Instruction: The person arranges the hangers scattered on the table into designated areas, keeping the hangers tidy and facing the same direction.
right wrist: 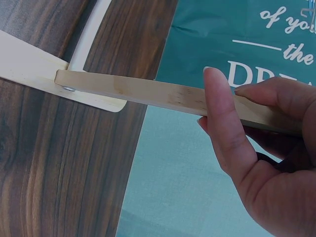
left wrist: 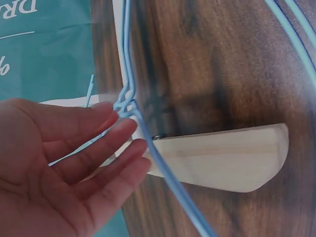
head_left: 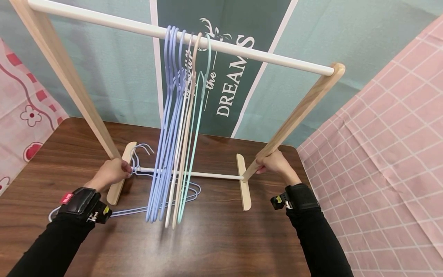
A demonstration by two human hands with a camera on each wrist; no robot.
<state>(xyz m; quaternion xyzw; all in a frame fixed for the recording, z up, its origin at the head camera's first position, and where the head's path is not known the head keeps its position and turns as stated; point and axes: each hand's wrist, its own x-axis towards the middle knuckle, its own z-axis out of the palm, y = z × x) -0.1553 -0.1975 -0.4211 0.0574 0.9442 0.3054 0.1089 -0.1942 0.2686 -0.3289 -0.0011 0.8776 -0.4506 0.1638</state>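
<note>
A wooden clothes rack stands on the table, with several blue hangers (head_left: 169, 115), a white one, a beige hanger (head_left: 188, 115) and mint green ones hanging from its white top rod (head_left: 259, 54). Down at the rack's left foot (left wrist: 227, 155), my left hand (head_left: 112, 171) pinches loose blue hangers (left wrist: 129, 64) at the neck below their hooks. Those hangers slant low across the foot and lower rod, partly behind the hanging ones. My right hand (head_left: 275, 161) grips the right wooden post (right wrist: 143, 94) near its base, fingers and thumb on opposite sides.
The brown wooden table (head_left: 221, 242) spreads beneath the rack. A printed green cloth (head_left: 225, 84) hangs behind it. Pink checked cloth (head_left: 391, 134) covers the right side, and a pink patterned cloth (head_left: 27, 92) the left. The lower white rod (head_left: 214, 176) joins both feet.
</note>
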